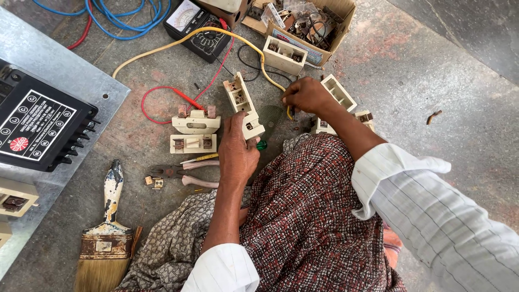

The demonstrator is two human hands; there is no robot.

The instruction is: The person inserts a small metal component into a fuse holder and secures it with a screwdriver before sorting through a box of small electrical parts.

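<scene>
Fuse holder [244, 106], cream and oblong, is gripped at its near end by the left hand [238, 148], thumb and fingers closed round it, above the concrete floor [411, 81] before the seated person's knees. A yellow wire [184, 44] is pinched at its tip by the right hand [305, 94] just beside the holder. Nearer lie a brush [107, 232] and pliers [178, 172]. Two similar holders [194, 132] rest beside the left hand; others are untouched near a box [303, 27] at the floor's far edge. The wire is judged not yet attached.
</scene>
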